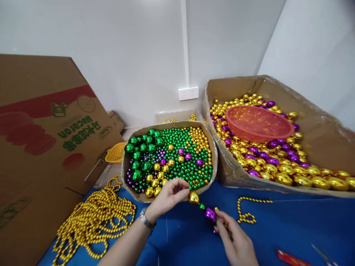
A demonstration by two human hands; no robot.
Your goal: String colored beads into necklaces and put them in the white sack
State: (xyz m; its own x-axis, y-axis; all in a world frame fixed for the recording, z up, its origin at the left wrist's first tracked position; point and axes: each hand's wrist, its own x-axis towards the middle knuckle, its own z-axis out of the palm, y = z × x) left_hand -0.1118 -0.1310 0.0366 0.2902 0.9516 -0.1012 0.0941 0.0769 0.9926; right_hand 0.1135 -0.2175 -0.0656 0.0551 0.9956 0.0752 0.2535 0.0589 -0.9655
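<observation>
Between my two hands runs a short bead strand (210, 214) with a gold bead, a small green bead and a large purple bead. My left hand (173, 193), with a metal watch on the wrist, pinches its upper end by a small green bead, over the front rim of a box of loose beads (215, 162). Lower and to the right, my right hand (234, 236) is closed on the strand beside the purple bead. A few more beads show near its fingertips, partly hidden. The box holds green, gold and purple beads of several sizes.
A larger carton (313, 122) at right holds gold and purple beads and a red plastic basin (259, 123). Gold bead strings (97, 218) lie at left by a tall cardboard box (41, 155). On the blue cloth (188, 236) are a short gold string (246, 210) and scissors (323, 255).
</observation>
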